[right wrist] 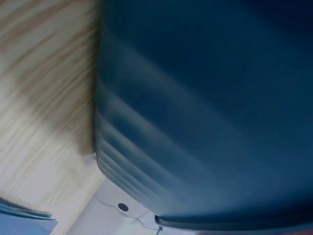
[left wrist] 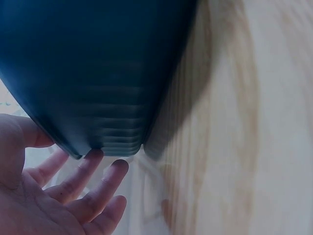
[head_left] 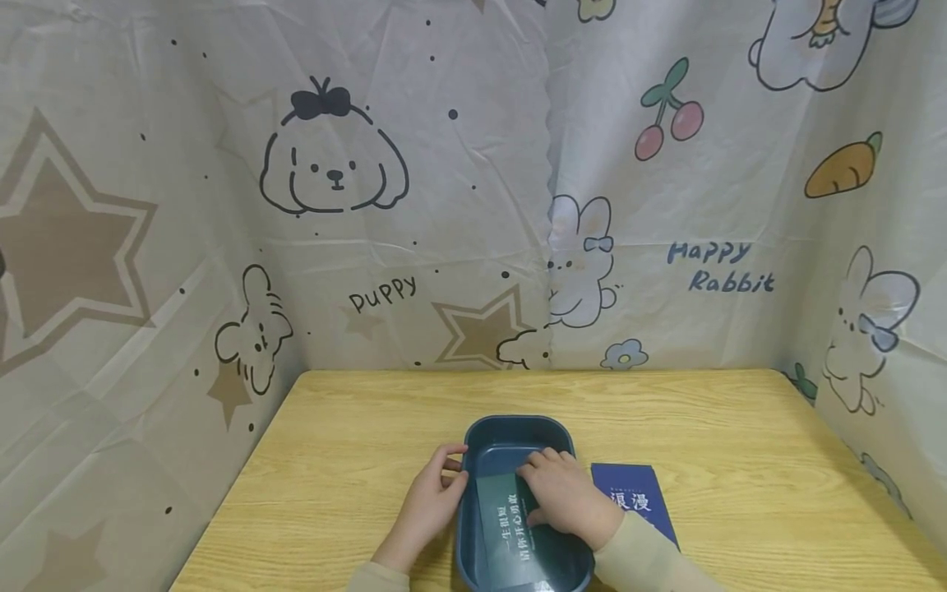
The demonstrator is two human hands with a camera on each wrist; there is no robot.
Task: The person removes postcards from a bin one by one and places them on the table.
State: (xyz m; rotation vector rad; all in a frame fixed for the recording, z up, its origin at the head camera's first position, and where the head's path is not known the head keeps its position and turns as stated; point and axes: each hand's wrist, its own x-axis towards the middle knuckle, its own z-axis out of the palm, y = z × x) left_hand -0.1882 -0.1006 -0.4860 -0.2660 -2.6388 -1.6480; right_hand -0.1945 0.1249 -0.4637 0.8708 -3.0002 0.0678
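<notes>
A dark blue-green rectangular box (head_left: 520,424) with rounded corners stands near the front of the table. Inside lies a green book (head_left: 503,530) with white lettering on its cover. My left hand (head_left: 435,493) is at the box's left rim; the left wrist view shows its thumb and fingertips (left wrist: 94,155) against the rim and outer wall, fingers loosely bent. Reaching in from the right, my right hand (head_left: 568,497) grips the green book near its upper right part, curled fingers and thumb over it. The right wrist view mostly shows the box's ribbed outer wall (right wrist: 161,127).
To the right of the box lies a blue book (head_left: 627,477) with white lettering, partly covered by the right sleeve (head_left: 644,555). The yellow wood-grain table (head_left: 355,427) is enclosed by a printed curtain (head_left: 473,164) at the back and both sides.
</notes>
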